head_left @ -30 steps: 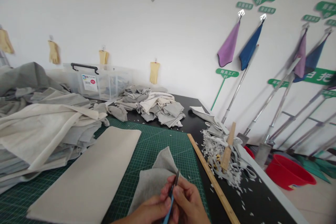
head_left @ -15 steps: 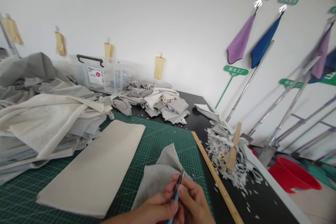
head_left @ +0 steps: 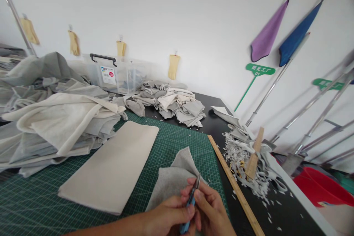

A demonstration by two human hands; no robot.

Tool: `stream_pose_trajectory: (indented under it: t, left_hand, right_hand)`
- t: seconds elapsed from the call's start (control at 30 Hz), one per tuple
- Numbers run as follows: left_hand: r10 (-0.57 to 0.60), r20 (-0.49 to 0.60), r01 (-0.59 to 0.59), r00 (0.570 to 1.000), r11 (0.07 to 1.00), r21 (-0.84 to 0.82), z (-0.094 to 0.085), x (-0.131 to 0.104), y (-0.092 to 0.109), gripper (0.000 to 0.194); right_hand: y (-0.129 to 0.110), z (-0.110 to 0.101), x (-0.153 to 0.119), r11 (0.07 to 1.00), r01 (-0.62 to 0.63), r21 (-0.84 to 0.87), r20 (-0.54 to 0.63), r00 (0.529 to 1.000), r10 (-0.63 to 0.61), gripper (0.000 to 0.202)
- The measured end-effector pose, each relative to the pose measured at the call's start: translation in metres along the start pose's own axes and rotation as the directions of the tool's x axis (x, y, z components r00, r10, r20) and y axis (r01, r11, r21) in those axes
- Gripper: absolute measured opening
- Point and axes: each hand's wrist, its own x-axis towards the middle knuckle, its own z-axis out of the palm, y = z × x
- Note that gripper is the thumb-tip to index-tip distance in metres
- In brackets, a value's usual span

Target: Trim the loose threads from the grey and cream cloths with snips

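A small blue-handled tool (head_left: 188, 209) with a dark metal tip is held between my two hands at the bottom centre. My left hand (head_left: 173, 214) has its fingers closed round the blue handle. My right hand (head_left: 211, 204) pinches near the metal end, its fingertips by the edge of a grey cloth (head_left: 171, 180). That cloth lies on the green cutting mat (head_left: 171, 136), one corner pointing up and away. Its near part is hidden behind my hands. Left of it lies a folded beige cloth (head_left: 113, 166).
Heaped cloths (head_left: 63, 118) fill the left side, with a clear box (head_left: 121, 75) behind. Another cloth pile (head_left: 177, 101) sits at the back. A wooden ruler (head_left: 235, 184) runs along the mat's right edge, beside scraps (head_left: 235, 151) and a wooden piece (head_left: 254, 155).
The view has shifted, so the table items appear farther right and slightly higher. Both hands keep hold of the blue tool by the grey cloth, with little change in their grip.
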Motion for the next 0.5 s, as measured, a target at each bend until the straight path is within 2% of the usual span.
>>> stream_pose_trajectory:
  t: [0.13, 0.27, 0.5]
  left_hand:
    - [0.006, 0.001, -0.006, 1.0, 1.0, 0.001, 0.0001, 0.0001, -0.0009, 0.042]
    - [0.01, -0.001, -0.01, 1.0, 1.0, 0.019, 0.0015, -0.0004, -0.0006, 0.043]
    - [-0.055, 0.032, 0.055, 0.998, 0.998, 0.001, 0.0019, -0.0023, 0.0042, 0.041]
  right_hand:
    - [-0.0031, 0.0021, -0.0006, 0.999, -0.032, -0.005, -0.048, 0.998, 0.031, 0.04]
    - [-0.0016, 0.0014, 0.0, 1.0, -0.014, -0.002, -0.035, 0.999, 0.014, 0.037]
    - [-0.0042, 0.0045, -0.0039, 1.0, -0.025, -0.007, -0.062, 0.998, 0.024, 0.039]
